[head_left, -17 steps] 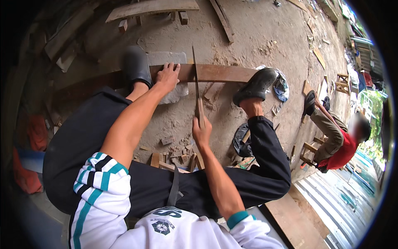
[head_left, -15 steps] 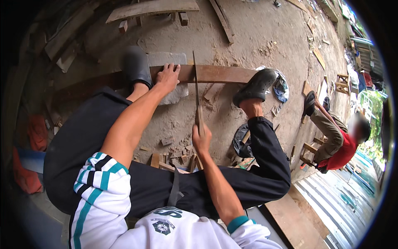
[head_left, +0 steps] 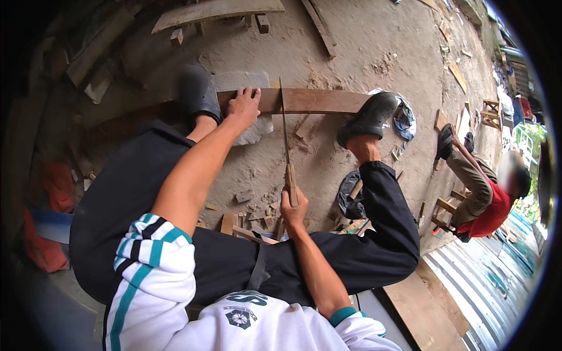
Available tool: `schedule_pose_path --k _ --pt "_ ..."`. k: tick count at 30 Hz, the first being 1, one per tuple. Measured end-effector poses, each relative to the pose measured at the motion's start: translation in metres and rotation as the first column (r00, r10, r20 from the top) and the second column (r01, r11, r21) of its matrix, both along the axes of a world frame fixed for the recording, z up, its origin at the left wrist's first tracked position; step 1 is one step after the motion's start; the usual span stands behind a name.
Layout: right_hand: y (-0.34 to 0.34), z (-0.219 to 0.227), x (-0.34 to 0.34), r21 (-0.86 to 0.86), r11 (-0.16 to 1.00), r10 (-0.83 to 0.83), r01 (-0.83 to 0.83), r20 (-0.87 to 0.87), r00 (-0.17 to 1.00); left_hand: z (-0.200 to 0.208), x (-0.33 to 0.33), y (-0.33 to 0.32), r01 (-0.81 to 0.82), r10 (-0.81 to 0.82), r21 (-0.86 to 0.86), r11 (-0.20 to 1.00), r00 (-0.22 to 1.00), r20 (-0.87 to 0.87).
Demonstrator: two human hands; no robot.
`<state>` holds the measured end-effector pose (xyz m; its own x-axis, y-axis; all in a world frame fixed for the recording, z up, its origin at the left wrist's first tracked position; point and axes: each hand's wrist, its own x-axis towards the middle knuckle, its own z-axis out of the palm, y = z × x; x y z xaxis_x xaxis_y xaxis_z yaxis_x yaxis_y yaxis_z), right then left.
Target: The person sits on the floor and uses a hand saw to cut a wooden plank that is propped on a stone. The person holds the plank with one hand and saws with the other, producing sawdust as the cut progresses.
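A long brown wooden plank [head_left: 328, 100] lies across the ground in front of me. My left hand [head_left: 243, 107] holds it down from above, its fingers reaching over the far edge. In my right hand [head_left: 294, 209] is the wooden handle of a handsaw [head_left: 286, 137], fingers wrapped round it. The thin blade crosses the plank just right of my left hand, its tip beyond the far edge. My black clogs, one on the left [head_left: 198, 92] and one on the right [head_left: 369, 116], rest on the plank on either side of the blade.
A pale slab [head_left: 252, 133] lies beneath the plank. Wood offcuts [head_left: 244, 196] and a black plastic bag [head_left: 351, 196] are on the dirt ground nearer me. A low bench [head_left: 216, 11] stands at the far side. To the right sits another person in a red shirt [head_left: 490, 207].
My right hand has drawn the saw a little toward me along the cut. My left hand keeps its place on the plank. The whole view has shifted slightly.
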<state>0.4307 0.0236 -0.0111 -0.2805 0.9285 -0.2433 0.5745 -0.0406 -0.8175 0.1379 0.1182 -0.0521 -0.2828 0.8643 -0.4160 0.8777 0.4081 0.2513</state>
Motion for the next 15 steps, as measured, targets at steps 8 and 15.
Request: schedule_pose_path --k 8,15 --pt "0.012 0.002 -0.005 -0.075 0.996 -0.050 0.048 -0.029 0.998 0.003 0.006 0.007 0.009 -0.009 0.002 1.000 1.000 0.001" --pt "0.012 -0.012 -0.002 -0.024 0.999 -0.038 0.037 -0.040 0.998 -0.002 0.004 0.005 0.023 -0.021 0.052 0.998 0.999 -0.042"
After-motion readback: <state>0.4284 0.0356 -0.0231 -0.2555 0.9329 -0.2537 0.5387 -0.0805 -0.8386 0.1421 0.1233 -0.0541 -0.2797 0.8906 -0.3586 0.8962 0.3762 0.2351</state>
